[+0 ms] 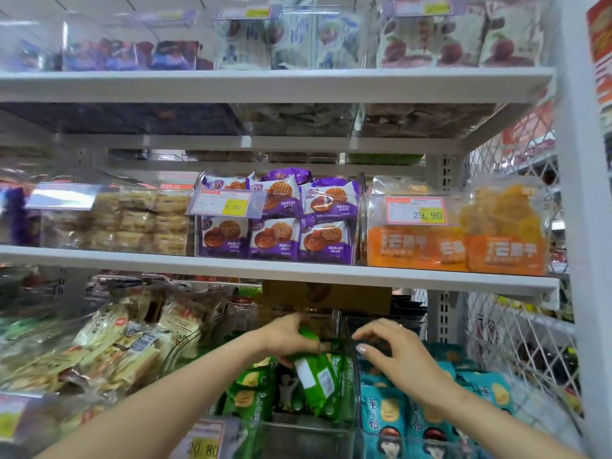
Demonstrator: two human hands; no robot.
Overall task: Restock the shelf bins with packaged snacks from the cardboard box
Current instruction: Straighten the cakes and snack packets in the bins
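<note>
Green snack pack point(318, 382): glossy, crinkled foil pouch, flat & oblong, white label patch on the side facing out. Held tilted at the top of the clear bin point(308, 438), lower end down among the other green packs point(245, 392) standing in there.
L hand point(291, 337): grasping the green snack pack by its upper end, fingers curled over it.
R hand point(394, 357): released, fingers loosely bent w/ nothing seen in them. Hovers over the bin's right wall, above the teal packs point(387, 422). Whether the fingertips touch the rim: can't tell.
Clear bin: hard see-through plastic, straight walls. Sits on the bottom shelf, mid-frame, w/ a yellow price tag point(205, 442) at its front left.
Teal packs: same pouch shape, shiny, printed w/ a cartoon face. Packed upright just right of the clear bin.
Cardboard box point(326, 298): plain brown, matte, flat-sided. At the back of the bottom shelf, behind the bins, right under the white shelf board point(132, 256) (only its upper front face shows).
Purple packs point(281, 226): squarish pillow pouches w/ a lattice biscuit pictured, stacked in two rows on the mid shelf.
Orange packs point(506, 253): clear-topped bags of dried fruit slices w/ an orange band below, right of the purple ones.
Wire mesh point(516, 326): white diamond-grid panel at the shelf's right end.
</note>
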